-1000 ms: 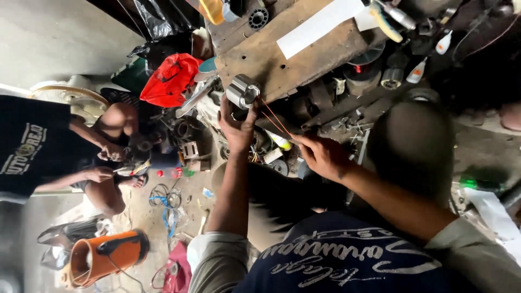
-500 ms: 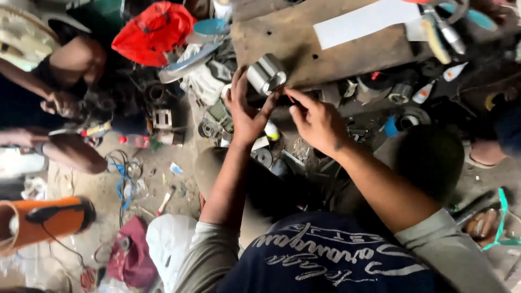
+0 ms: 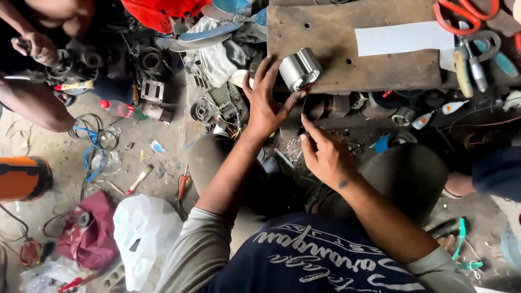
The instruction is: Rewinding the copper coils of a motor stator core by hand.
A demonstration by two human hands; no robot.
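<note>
- My left hand (image 3: 266, 103) reaches forward, fingers spread, thumb touching the metal cylinder (image 3: 299, 68) on the wooden board (image 3: 331, 49).
- My right hand (image 3: 325, 154) pinches a thin wire (image 3: 304, 106), wrist bent.

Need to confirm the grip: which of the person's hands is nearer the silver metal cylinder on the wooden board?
Left. The left hand touches the silver metal cylinder at its lower left edge; the right hand is below it, off the wooden board.

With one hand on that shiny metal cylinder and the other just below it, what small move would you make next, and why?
Probably bring the right hand up to the metal cylinder. The left hand steadies it at the edge of the wooden board, while the right fingers pinch something thin just below it; what it is cannot be told.
</note>
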